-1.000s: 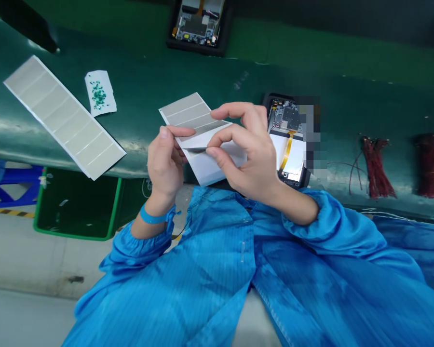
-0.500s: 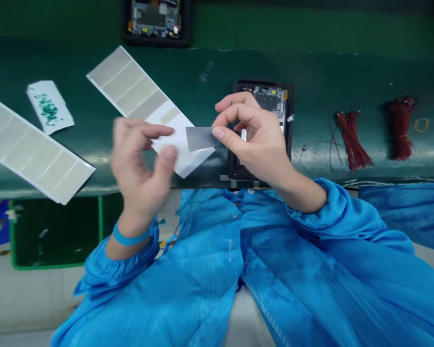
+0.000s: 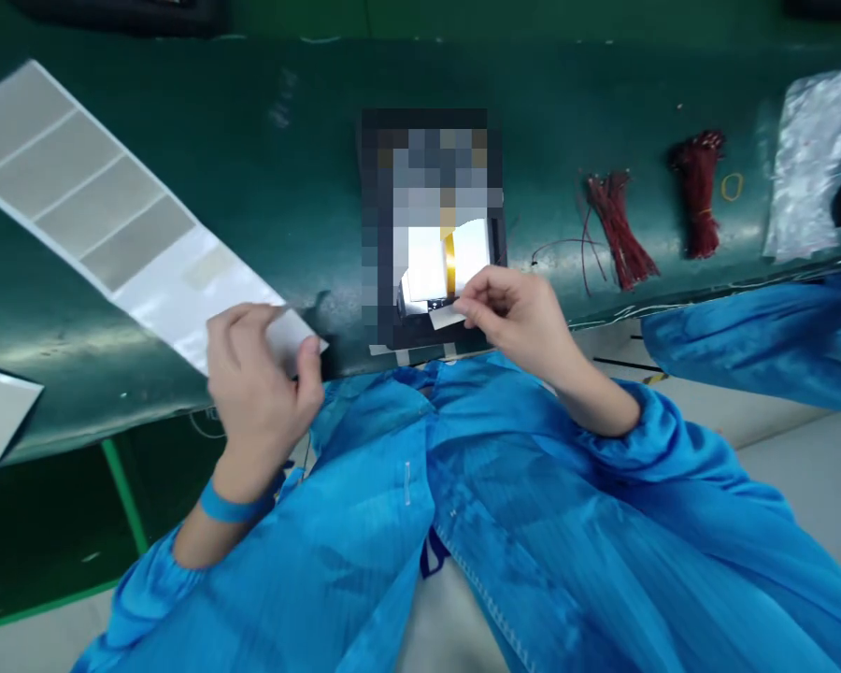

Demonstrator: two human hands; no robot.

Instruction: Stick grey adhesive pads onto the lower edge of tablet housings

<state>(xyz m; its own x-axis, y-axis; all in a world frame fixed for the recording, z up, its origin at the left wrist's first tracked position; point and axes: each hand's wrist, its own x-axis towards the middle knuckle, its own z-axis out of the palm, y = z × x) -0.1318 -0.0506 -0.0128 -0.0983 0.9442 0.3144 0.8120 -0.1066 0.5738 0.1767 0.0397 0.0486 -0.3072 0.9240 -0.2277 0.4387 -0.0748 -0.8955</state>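
Observation:
My right hand (image 3: pixel 511 313) pinches a small pale grey sticker (image 3: pixel 447 318) between thumb and fingertips. It holds the sticker at the lower end of an opened device in a dark frame (image 3: pixel 382 327), near a bright white panel (image 3: pixel 424 257) crossed by a yellow strip (image 3: pixel 450 266). The upper part of the device is blurred out. At the left, my left hand (image 3: pixel 263 383) is curled over the lower end of a sticker sheet (image 3: pixel 161 318), with thumb and fingers on either side of its corner. Grey rectangular stickers cover the sheet's upper part; bare white backing shows lower down.
Two bundles of dark red wires (image 3: pixel 620 229) (image 3: pixel 702 192) lie right of the device, beside a yellow rubber band (image 3: pixel 732 187). Clear plastic wrap (image 3: pixel 805 159) is further right. Another sheet (image 3: pixel 4 411) reaches over the left table edge, above a green bin (image 3: pixel 122 495).
My right hand has carried the sticker down to the device's lower end. My left hand, apart from the sheet before, has closed on its lower corner. The view has shifted right.

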